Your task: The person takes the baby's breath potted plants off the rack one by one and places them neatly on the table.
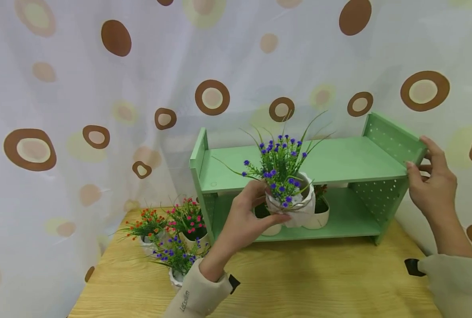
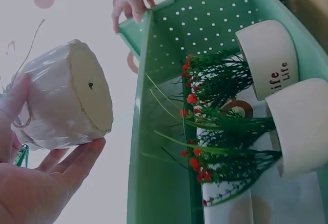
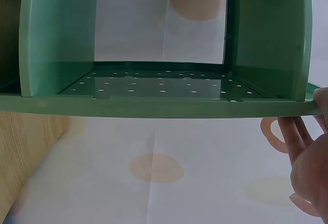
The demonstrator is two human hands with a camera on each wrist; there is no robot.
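In the head view my left hand (image 1: 241, 221) grips a white flowerpot (image 1: 299, 211) with blue-purple artificial flowers (image 1: 281, 176), held in front of the green shelf (image 1: 339, 159). The left wrist view shows the flowerpot's underside (image 2: 91, 85) with a small hole, my fingers around its side. At the shelf's right end, my right hand (image 1: 435, 185) holds the edge of the side panel (image 1: 395, 139) between thumb and fingers. On the lower tier stand two cream pots (image 2: 269, 60) with red flowers (image 2: 192, 101), partly hidden by the held pot in the head view.
Left of the shelf, on the wooden table (image 1: 299, 278), stand potted plants with orange flowers (image 1: 150, 223), pink flowers (image 1: 190, 216) and purple flowers (image 1: 176, 256). Behind everything hangs a white curtain (image 1: 228, 48) with brown circles.
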